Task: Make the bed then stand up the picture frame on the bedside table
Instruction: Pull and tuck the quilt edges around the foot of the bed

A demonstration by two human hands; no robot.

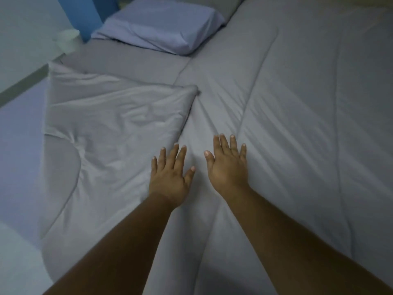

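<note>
Both hands, left hand [170, 175] and right hand [228, 167], lie flat (grip open, empty) on the grey comforter [287, 124].

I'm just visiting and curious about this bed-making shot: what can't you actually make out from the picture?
- Picture frame and bedside table: not in the head view at all.
- Second pillow: cut off by the top edge, partly behind the lilac pillow.
- Sheet under the folded-back blanket corner: covered.
- Whether the left hand and right hand press the blanket or hover: unclear.
- Pale object by the wall: blurred.
</note>
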